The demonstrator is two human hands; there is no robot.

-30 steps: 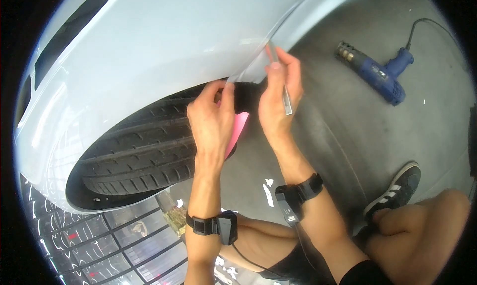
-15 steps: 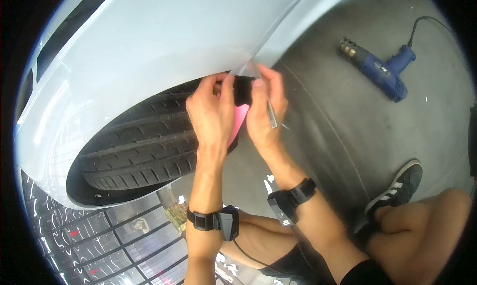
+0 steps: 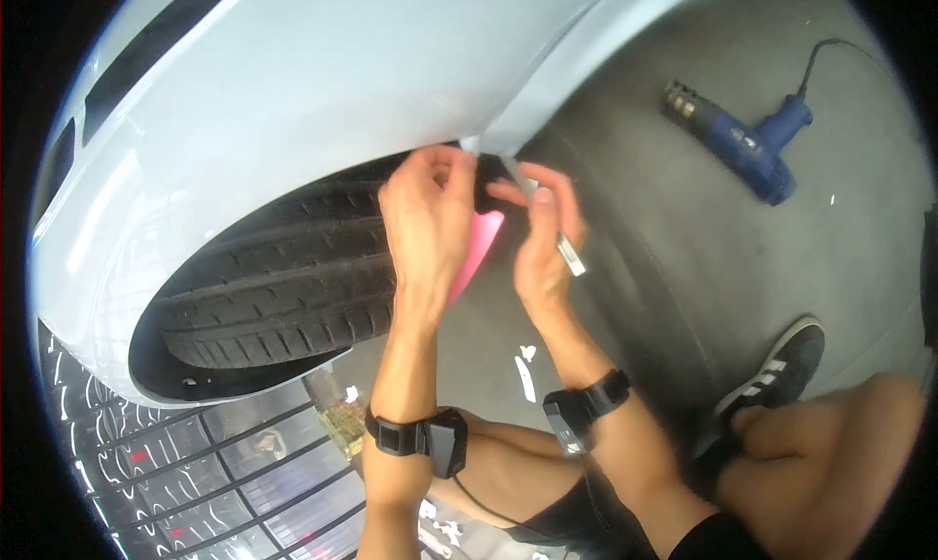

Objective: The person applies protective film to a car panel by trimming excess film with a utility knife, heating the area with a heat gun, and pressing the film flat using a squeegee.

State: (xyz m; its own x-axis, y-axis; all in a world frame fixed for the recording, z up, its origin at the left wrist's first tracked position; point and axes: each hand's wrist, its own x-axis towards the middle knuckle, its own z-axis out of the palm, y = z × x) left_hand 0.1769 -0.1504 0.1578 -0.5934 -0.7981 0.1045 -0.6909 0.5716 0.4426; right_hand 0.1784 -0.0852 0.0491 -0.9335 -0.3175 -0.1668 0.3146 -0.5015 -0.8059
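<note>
My left hand (image 3: pixel 430 213) pinches a strip of clear film (image 3: pixel 470 145) at the lower edge of the pale car panel (image 3: pixel 371 62), just above the tyre (image 3: pixel 283 277). A pink sheet (image 3: pixel 481 247) shows beside this hand, partly hidden behind it; whether the hand also holds it is unclear. My right hand (image 3: pixel 549 233) is closed round a slim silver cutter (image 3: pixel 570 255), whose upper end points toward the panel's corner. The two hands are apart, with the right one a little off the panel.
A blue heat gun (image 3: pixel 738 150) with a black cord lies on the grey floor at the right. White scraps (image 3: pixel 527 377) lie on the floor between my arms. A shoe (image 3: pixel 782 365) and bent knee are at the lower right, a floor grating (image 3: pixel 225 462) at the lower left.
My right hand, with the cutter, has come down along the panel's seam and away from its edge. My left hand has shifted slightly right, still pinching at the edge.
</note>
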